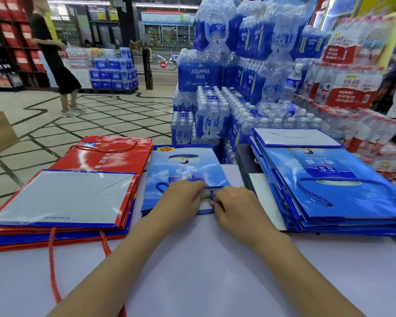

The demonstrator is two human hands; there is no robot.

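The blue gift bag [183, 165] lies flat at the centre of the table [192, 259], printed face up, mouth end toward the person. The left hand [183, 199] rests on the near end of the bag, fingers curled onto the folded mouth edge. The right hand [234, 205] meets it from the right, thumb and fingertips closed in a pinch on the same edge. The two hands are almost touching. One loop of the bag's blue cord handle [161, 186] shows just left of the left hand. A stack of red bags [78, 197] lies flat just beside the bag on the left; a stack of blue bags [341, 195] lies on the right. Bottled-water packs [206, 74] stand piled behind the table
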